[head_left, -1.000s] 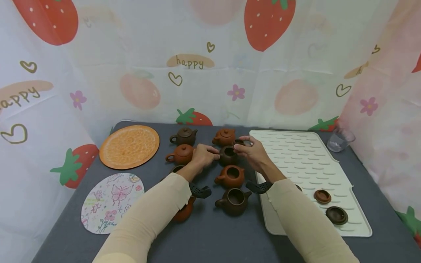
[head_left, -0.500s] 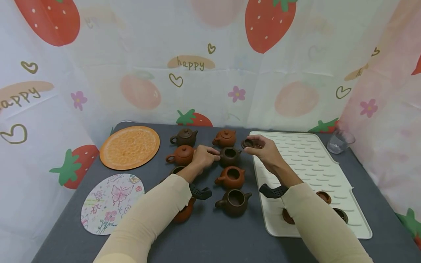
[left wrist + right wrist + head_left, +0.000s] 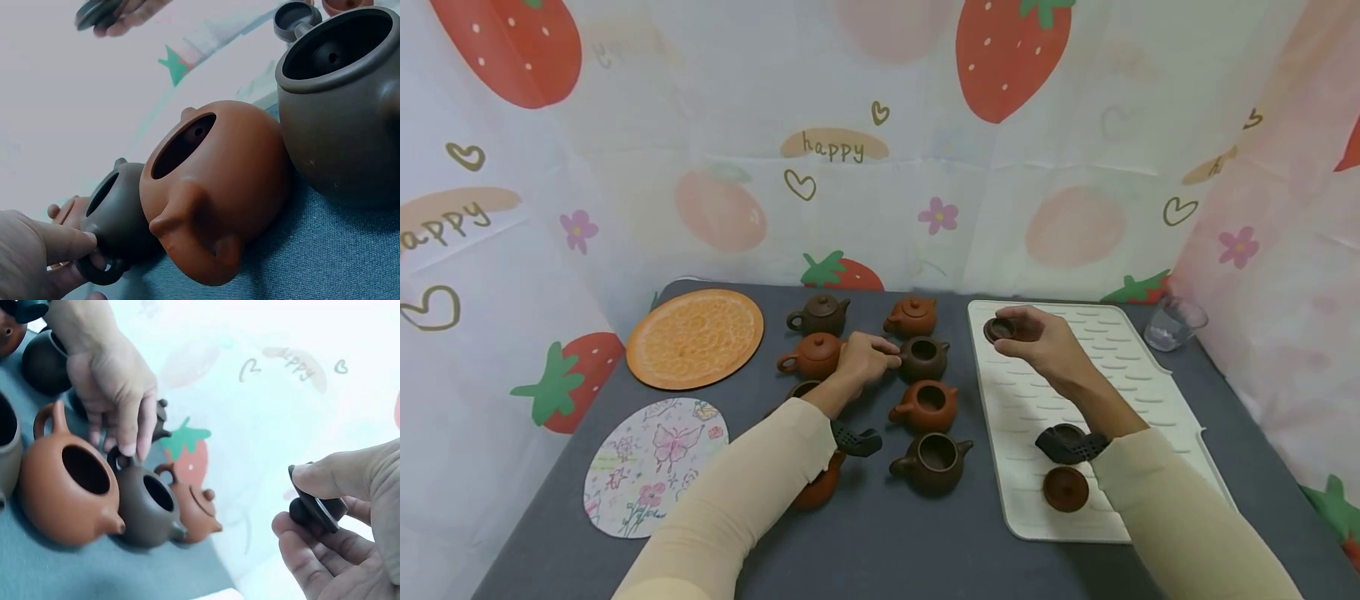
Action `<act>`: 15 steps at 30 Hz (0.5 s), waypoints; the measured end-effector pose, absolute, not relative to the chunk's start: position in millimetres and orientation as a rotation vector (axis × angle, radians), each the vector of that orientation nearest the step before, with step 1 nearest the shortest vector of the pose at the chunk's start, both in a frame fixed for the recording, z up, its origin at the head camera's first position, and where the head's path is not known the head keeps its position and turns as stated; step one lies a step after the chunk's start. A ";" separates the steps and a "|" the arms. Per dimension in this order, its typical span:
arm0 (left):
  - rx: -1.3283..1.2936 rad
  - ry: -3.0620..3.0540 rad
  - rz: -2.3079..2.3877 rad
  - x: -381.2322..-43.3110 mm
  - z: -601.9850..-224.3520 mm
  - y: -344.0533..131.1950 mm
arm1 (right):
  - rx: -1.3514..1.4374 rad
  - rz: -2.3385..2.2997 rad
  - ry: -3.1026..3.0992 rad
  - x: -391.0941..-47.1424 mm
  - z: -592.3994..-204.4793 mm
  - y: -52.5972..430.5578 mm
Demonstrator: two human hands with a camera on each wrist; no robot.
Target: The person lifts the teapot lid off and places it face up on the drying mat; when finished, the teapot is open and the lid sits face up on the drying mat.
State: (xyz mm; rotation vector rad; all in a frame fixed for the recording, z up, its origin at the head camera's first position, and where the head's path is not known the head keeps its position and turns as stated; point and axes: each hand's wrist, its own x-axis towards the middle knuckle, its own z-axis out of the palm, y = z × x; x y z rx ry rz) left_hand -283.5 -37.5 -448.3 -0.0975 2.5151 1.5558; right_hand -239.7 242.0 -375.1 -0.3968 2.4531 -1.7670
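Observation:
My left hand pinches the loop handle of an open dark brown teapot, which stands on the table; the grip shows closely in the left wrist view. Between the thumb and fingers of my right hand is a round dark teapot lid, held above the white ridged mat. Its knob points toward the fingers in the right wrist view. Nearer me in the same row stand an open reddish-brown teapot and a larger open dark one. Behind is a lidded reddish teapot.
A second row at left has a lidded dark teapot and a lidded reddish one; my left arm partly covers others. A brown lid lies on the mat. An orange round mat, a butterfly-print mat and a clear cup sit farther out.
My right hand has carried the lid from over the dark teapot rightward to above the white mat. My left hand keeps its grip on the teapot handle.

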 end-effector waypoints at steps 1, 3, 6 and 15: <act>-0.098 2.515 1.556 -283.3 -448.6 -37.7 | -0.401 -1.751 2.464 -237.7 -373.5 244.9; -0.095 2.517 1.556 -283.1 -449.3 -38.1 | -0.406 -1.726 2.488 -233.7 -370.7 250.4; -0.089 2.522 1.559 -283.4 -449.3 -37.9 | -0.417 -1.695 2.515 -228.8 -367.2 258.9; -0.088 2.528 1.557 -282.3 -448.6 -37.5 | -0.454 -1.678 2.576 -217.8 -362.9 285.5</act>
